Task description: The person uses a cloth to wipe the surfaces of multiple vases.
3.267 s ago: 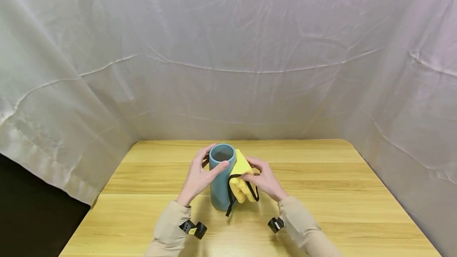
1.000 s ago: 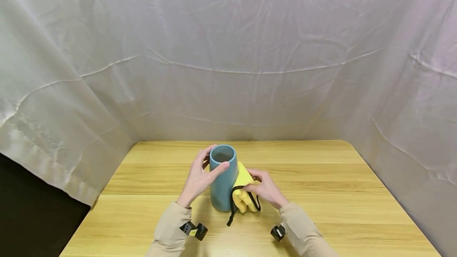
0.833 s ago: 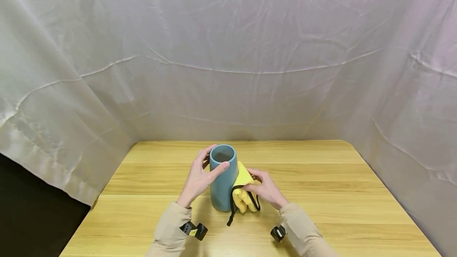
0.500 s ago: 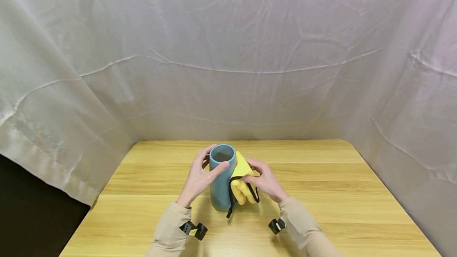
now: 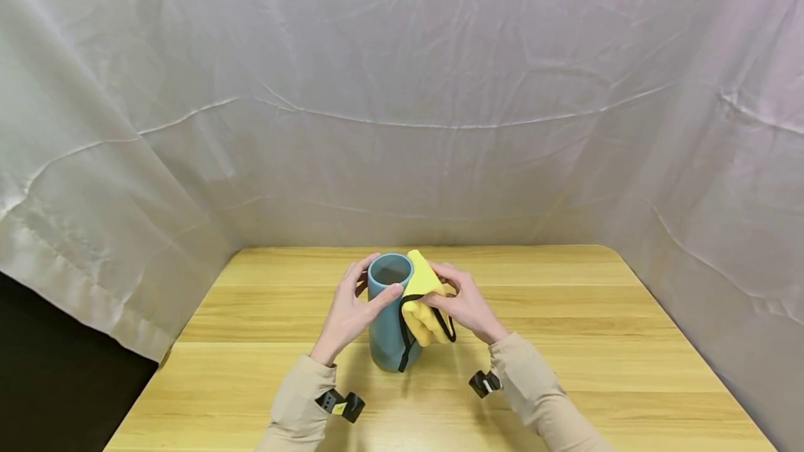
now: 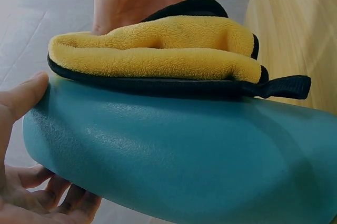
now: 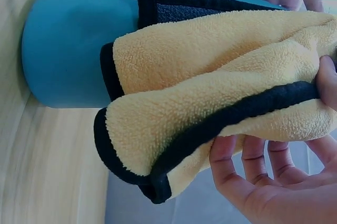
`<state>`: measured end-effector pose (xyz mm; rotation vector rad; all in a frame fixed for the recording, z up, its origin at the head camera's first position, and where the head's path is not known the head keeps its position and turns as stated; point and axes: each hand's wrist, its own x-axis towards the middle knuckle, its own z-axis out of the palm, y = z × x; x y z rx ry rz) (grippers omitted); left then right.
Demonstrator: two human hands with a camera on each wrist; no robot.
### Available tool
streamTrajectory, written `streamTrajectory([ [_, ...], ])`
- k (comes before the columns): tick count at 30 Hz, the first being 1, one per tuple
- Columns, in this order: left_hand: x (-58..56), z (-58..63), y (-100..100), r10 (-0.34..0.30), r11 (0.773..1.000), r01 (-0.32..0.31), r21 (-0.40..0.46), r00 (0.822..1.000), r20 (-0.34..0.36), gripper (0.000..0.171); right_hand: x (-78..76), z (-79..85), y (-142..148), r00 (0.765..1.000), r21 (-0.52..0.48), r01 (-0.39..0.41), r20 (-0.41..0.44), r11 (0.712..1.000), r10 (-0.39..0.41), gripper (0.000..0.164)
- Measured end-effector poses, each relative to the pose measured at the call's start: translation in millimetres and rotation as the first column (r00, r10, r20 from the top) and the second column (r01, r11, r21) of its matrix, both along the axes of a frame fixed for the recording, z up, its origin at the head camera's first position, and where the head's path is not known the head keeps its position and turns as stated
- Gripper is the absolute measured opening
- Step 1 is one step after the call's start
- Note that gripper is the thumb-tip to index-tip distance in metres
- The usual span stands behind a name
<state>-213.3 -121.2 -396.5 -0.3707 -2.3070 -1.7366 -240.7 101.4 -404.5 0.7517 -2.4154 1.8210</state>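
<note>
A tall blue vase with a round open mouth stands upright on the table. My left hand grips it near the rim, thumb on the front and the other fingers round the far left side. My right hand holds a folded yellow towel with black edging against the vase's right side, its top corner level with the rim. In the right wrist view the thumb presses the towel from above and fingertips lie under it. A black loop hangs from the towel's lower end, seen beside the vase in the left wrist view.
The wooden table reaches back to a pale grey curtain, which also hangs on both sides. Black wrist cameras sit on both sleeves, the right one close over the table. A dark area lies beyond the table's left edge.
Over the last second my right hand has slid the towel up along the vase's side, from below the rim to rim height. The left hand and the vase stay in place.
</note>
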Motion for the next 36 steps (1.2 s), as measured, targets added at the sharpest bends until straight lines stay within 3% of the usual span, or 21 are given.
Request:
streamTrajectory([
  [14,1.1,1.0,0.3,0.0,1.0,0.0,0.005,1.0,0.002,0.062,0.0,-6.7,2.3,1.0,0.019,-0.009,-0.026,1.0,0.01,0.045],
  [23,0.9,0.5,0.2,0.007,1.0,-0.007,-0.006,1.0,0.009,0.063,-0.1,-29.7,6.0,0.999,0.063,-0.023,-0.022,0.998,0.024,0.038],
  [30,0.9,0.0,-0.1,0.001,1.0,-0.001,0.002,1.0,0.002,0.064,1.9,-49.2,9.8,1.0,0.138,-0.022,-0.018,0.99,0.025,0.043],
  [36,0.9,0.8,0.3,0.003,1.0,-0.003,0.005,1.0,0.006,0.063,3.1,-56.3,11.8,0.999,0.136,-0.033,0.007,0.99,0.032,0.049],
])
